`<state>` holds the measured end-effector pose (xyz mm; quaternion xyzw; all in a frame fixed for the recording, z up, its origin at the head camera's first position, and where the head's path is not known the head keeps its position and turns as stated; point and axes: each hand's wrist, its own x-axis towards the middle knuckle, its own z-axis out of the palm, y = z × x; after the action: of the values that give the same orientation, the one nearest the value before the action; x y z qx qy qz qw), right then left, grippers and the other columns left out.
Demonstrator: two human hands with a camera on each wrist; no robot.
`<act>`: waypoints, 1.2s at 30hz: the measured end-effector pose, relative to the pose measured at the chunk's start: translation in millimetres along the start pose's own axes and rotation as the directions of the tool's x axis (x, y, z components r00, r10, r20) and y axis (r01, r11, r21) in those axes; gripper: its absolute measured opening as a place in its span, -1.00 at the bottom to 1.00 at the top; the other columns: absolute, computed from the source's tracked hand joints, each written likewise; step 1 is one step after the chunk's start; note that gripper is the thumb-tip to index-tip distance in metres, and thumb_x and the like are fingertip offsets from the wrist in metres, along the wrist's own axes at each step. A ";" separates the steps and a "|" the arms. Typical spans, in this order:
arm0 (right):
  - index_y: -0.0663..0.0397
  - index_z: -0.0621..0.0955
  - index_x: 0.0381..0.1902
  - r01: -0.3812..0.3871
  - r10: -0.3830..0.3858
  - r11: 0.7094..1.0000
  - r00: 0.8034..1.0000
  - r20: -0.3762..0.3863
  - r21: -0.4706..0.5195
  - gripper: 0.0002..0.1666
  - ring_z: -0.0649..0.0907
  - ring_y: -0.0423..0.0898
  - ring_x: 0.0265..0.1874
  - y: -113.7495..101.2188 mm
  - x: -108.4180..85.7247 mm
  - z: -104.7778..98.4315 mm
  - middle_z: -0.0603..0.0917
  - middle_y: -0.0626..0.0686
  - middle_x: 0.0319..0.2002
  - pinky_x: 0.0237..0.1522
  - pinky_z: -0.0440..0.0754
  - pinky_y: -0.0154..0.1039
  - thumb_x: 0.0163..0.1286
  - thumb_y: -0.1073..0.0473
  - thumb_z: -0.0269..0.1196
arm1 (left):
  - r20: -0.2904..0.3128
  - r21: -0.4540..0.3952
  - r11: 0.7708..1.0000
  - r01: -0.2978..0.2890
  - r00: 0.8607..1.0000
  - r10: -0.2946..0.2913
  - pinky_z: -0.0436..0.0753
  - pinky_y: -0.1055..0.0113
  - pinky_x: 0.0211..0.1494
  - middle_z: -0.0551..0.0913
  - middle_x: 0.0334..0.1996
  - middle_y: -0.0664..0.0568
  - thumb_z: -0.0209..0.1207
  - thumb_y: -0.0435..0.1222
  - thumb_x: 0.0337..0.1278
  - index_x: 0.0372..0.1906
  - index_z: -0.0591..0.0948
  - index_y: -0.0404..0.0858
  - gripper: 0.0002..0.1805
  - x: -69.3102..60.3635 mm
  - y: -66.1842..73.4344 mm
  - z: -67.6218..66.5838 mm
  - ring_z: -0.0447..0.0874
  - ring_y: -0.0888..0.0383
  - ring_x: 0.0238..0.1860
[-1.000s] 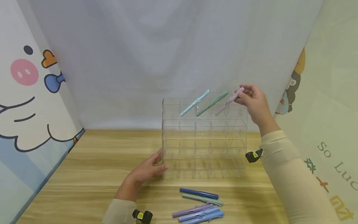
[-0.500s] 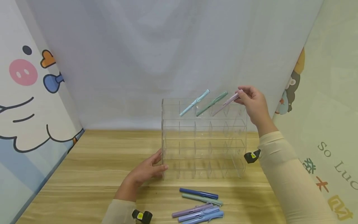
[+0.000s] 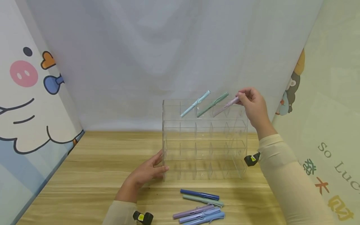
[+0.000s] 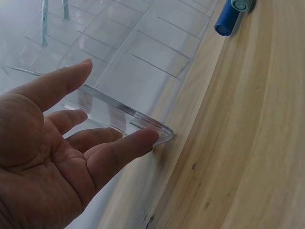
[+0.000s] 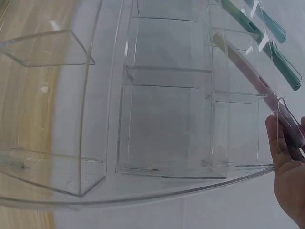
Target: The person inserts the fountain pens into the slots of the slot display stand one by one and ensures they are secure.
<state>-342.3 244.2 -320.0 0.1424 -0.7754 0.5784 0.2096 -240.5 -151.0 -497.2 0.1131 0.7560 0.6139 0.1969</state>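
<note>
A clear acrylic pen display rack (image 3: 203, 127) stands on the table, tiered and split by small dividers. At its top right, my right hand (image 3: 254, 106) pinches a pale pink pen (image 3: 227, 105) near its upper end; the pen leans with its lower end in the top tier. A green pen (image 3: 212, 105) and a light blue pen (image 3: 195, 103) lean parallel to it on the left. Low on the rack's left side rests my left hand (image 3: 146, 172), thumb in front of the edge. In the left wrist view, its fingers (image 4: 107, 164) are loosely spread against the side panel.
In front of the rack lie a dark blue pen (image 3: 199, 194), a pale green pen (image 3: 203, 200), a purple pen (image 3: 194, 211) and light blue pens (image 3: 203, 218) on the wooden table (image 3: 112, 156). A grey-white curtain (image 3: 126, 62) hangs behind.
My right hand has shifted slightly left and down with the pink pen, whose lower end now sits nearer the green pen. My left hand stays put.
</note>
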 end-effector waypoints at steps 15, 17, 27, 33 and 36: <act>0.15 0.51 -0.04 0.021 -0.021 0.999 1.000 -0.006 -0.031 -0.68 0.67 -0.22 -0.17 -3.3 -3.5 0.1 0.63 0.10 -0.13 -0.04 0.63 -0.48 0.50 0.00 0.14 | 0.004 -0.002 1.000 -0.001 1.000 0.001 0.55 -0.04 0.25 -0.06 0.57 -0.14 0.25 -0.04 0.27 0.59 -0.08 0.05 -0.03 -1.3 0.4 0.6 0.43 -0.26 0.31; 0.16 0.51 -0.03 0.026 -0.026 0.999 1.000 -0.004 -0.040 -0.67 0.67 -0.22 -0.17 -2.9 -4.2 -0.5 0.63 0.09 -0.13 -0.04 0.63 -0.48 0.50 0.00 0.14 | 0.004 -0.002 1.000 0.002 1.000 -0.002 0.55 -0.05 0.25 -0.06 0.57 -0.15 0.25 -0.04 0.27 0.60 -0.09 0.04 -0.03 -1.6 0.5 0.7 0.44 -0.26 0.31; 0.21 0.41 0.19 0.013 -0.013 1.000 1.000 -0.023 -0.004 -0.52 0.62 -0.20 0.00 -3.5 -5.3 -3.3 0.57 0.01 0.02 0.04 0.60 -0.47 0.46 0.05 0.19 | 0.002 0.000 1.000 -0.002 1.000 0.002 0.54 -0.06 0.25 -0.05 0.57 -0.13 0.26 -0.02 0.24 0.59 -0.08 0.04 -0.02 0.1 -0.2 0.3 0.45 -0.25 0.30; 0.07 0.22 0.41 0.046 -0.046 0.999 0.994 -0.101 0.000 -0.31 0.41 -0.06 0.35 -13.8 -11.5 -11.6 0.38 0.01 0.33 0.38 0.37 -0.15 0.46 0.02 0.20 | 0.004 -0.001 1.000 -0.003 1.000 0.003 0.54 -0.05 0.25 -0.05 0.57 -0.13 0.25 -0.03 0.26 0.59 -0.07 0.06 -0.04 0.1 0.6 0.4 0.45 -0.25 0.30; 0.00 0.16 0.45 0.068 -0.061 0.997 0.990 -0.131 0.048 -0.25 0.31 -0.04 0.42 -20.3 -16.5 -18.1 0.27 0.03 0.43 0.43 0.26 -0.05 0.44 0.02 0.22 | 0.001 -0.003 1.000 0.001 1.000 -0.001 0.54 -0.05 0.26 -0.05 0.57 -0.13 0.25 -0.05 0.27 0.59 -0.06 0.09 -0.05 -0.2 0.4 0.3 0.46 -0.26 0.28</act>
<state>-315.6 255.3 -306.7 0.1352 -0.7397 0.5994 0.2742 -240.3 -150.8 -496.8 0.1126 0.7550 0.6149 0.1978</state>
